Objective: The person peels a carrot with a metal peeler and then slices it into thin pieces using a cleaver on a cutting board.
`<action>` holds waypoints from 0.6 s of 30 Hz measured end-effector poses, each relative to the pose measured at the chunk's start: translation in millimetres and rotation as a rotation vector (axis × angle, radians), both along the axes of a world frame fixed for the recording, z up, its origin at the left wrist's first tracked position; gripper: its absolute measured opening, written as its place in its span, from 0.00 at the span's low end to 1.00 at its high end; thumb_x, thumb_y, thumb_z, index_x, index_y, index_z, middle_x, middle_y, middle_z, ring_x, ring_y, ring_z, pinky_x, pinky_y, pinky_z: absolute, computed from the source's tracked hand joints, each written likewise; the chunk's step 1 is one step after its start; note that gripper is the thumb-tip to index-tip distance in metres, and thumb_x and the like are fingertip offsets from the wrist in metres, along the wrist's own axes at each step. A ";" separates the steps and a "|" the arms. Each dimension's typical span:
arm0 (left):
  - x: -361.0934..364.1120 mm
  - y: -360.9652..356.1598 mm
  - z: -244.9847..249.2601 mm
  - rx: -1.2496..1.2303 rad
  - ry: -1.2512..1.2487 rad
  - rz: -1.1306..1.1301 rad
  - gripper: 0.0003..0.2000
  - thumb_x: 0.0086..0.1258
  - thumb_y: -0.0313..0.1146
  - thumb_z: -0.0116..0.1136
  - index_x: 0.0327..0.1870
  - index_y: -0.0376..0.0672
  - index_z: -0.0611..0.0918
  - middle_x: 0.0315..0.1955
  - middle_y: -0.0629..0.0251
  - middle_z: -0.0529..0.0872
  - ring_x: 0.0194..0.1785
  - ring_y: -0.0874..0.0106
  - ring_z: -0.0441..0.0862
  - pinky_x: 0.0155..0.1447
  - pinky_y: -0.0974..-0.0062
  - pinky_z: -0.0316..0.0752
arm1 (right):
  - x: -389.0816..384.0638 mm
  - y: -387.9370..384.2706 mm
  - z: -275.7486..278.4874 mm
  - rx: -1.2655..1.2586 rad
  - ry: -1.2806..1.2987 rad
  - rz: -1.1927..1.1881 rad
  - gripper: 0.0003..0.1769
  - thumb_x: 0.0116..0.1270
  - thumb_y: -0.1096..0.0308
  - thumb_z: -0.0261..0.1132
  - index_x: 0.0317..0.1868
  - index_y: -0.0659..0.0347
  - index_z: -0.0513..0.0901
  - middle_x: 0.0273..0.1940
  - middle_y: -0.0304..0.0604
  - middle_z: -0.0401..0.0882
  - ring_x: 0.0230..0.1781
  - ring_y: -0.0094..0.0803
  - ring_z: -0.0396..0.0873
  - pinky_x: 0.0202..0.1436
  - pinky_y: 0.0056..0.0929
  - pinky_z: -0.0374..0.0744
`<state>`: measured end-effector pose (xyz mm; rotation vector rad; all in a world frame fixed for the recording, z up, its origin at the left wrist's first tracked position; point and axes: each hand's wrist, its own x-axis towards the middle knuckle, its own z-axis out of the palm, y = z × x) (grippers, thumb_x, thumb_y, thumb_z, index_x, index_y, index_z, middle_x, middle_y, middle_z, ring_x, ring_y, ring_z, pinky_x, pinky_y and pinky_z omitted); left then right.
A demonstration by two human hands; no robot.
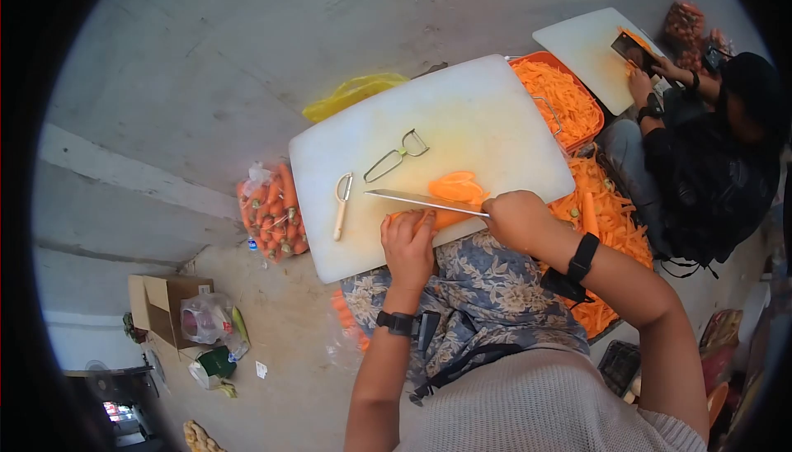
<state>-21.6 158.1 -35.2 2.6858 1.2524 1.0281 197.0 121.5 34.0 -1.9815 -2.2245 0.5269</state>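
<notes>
My left hand (407, 247) presses on a peeled carrot (450, 218) at the near edge of a white cutting board (495, 114), fingers closed round its left part. In my right hand (518, 219) is a knife (425, 201), its handle hidden by my fist and its blade pointing left across the carrot. Long carrot slices (459, 187) lie just beyond the blade. Farther left on the board rest a metal Y-shaped peeler (402, 152) and a peeler with a pale handle (340, 214).
Shredded carrot fills an orange basket (596, 132) on the right, above a heap of carrot strips (606, 213). A co-worker (701, 155) cuts at another white board (598, 40). Bagged carrots (272, 213) stand left, beyond which are a cardboard box (157, 308) and a yellow bag (346, 93) behind my board.
</notes>
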 end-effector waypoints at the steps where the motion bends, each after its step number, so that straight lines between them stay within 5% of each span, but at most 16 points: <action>1: -0.1 0.5 -0.4 -0.005 -0.005 0.002 0.18 0.54 0.30 0.67 0.49 0.46 0.84 0.45 0.63 0.80 0.54 0.60 0.75 0.66 0.51 0.62 | -0.5 -4.3 7.1 0.010 0.015 0.006 0.08 0.59 0.67 0.61 0.29 0.62 0.85 0.27 0.53 0.83 0.29 0.49 0.83 0.35 0.44 0.80; 13: -1.5 6.1 -4.9 0.057 -0.066 -0.045 0.14 0.50 0.29 0.67 0.40 0.41 0.84 0.40 0.59 0.79 0.48 0.55 0.74 0.52 0.56 0.68 | -1.7 -33.1 19.0 0.035 -0.009 0.078 0.07 0.55 0.72 0.60 0.34 0.63 0.81 0.23 0.51 0.81 0.24 0.47 0.82 0.28 0.42 0.79; 18: 0.5 5.9 -2.1 0.086 -0.058 0.001 0.09 0.53 0.32 0.65 0.36 0.46 0.86 0.39 0.66 0.80 0.46 0.63 0.74 0.52 0.63 0.67 | 5.6 -35.1 30.7 -0.098 -0.029 0.080 0.07 0.54 0.75 0.60 0.34 0.65 0.80 0.24 0.52 0.81 0.24 0.47 0.82 0.28 0.42 0.80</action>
